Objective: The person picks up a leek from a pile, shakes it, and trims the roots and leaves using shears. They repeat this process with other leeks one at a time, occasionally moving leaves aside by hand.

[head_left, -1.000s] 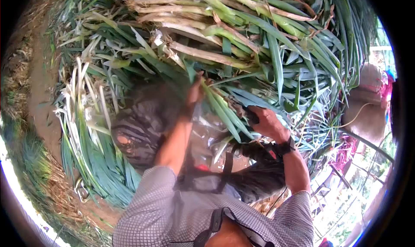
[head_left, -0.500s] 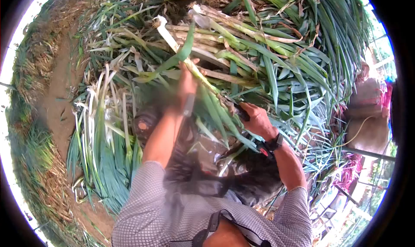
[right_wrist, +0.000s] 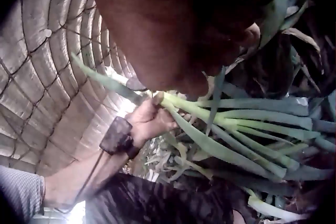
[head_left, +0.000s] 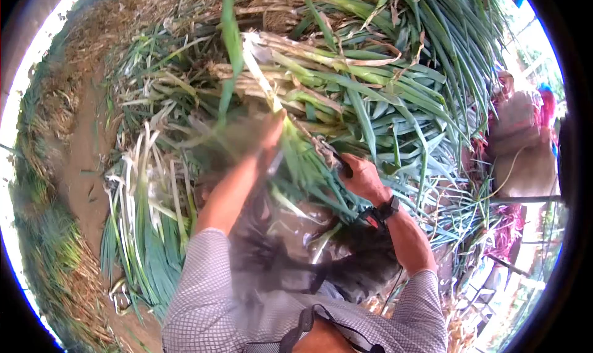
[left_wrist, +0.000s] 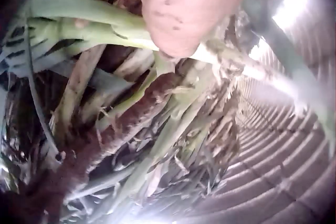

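My left hand (head_left: 272, 133) grips a leek (head_left: 260, 75) around its stalk, the pale root end pointing away from me. Its green leaves (right_wrist: 262, 121) fan out on the other side of the fist in the right wrist view. A long loose leaf (head_left: 230, 50) stands up beside the stalk, blurred. My right hand (head_left: 364, 178) holds the dark handle of a long tool, knife-like and caked in brown dirt. That crusted blade (left_wrist: 126, 124) runs close under the leek in the left wrist view, its tip near my left fingers (left_wrist: 176, 29).
Beyond my hands lies a large heap of untrimmed leeks (head_left: 364, 75). A bundle of white-stalked leeks (head_left: 145, 198) rests at my left. Bare soil (head_left: 89, 167) runs farther left. Filled sacks (head_left: 525, 136) stand at the right, and my legs are below the hands.
The leek's pale end has come into clear view past my left hand. The loose leaf has swung upright and to the left. My right hand keeps its hold on the tool.
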Available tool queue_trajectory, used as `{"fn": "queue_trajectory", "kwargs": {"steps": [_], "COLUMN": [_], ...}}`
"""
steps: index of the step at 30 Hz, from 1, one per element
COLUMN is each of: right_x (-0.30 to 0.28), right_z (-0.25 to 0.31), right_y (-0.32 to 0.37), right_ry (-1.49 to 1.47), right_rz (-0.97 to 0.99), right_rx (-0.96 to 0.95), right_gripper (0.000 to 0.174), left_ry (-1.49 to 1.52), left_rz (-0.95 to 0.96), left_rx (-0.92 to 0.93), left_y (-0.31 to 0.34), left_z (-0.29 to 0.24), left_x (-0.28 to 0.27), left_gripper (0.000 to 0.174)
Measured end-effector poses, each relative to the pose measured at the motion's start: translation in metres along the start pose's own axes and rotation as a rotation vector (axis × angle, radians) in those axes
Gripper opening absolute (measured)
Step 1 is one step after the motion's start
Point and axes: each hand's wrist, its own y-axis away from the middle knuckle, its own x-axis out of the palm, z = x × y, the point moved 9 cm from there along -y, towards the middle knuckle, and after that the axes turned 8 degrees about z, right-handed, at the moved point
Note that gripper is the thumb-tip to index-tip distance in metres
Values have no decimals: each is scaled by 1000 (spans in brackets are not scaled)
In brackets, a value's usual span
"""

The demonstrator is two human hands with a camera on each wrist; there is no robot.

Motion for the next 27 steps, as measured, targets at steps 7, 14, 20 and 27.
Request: {"fn": "queue_trajectory", "kwargs": {"steps": [7, 14, 20, 27], "right_x": [-28, -32, -34, -35], "right_z": [-1, -6, -20, -13], "right_y": [2, -13, -34, -46], "right_ry": [-46, -63, -58, -3], "right_rz": [-34, -109, -146, -138], "right_rx": [-13, 5, 70, 55], "right_gripper": [49, 31, 46, 46], "left_ry": [204, 155, -709, -711], "left_rz": [294, 235, -57, -203], "left_rx": [163, -80, 94, 83], "left_y": [9, -16, -4, -17], "left_z": [-103, -61, -115, -113], "left_x": [30, 49, 39, 19], "left_gripper": [80, 65, 60, 26]}}
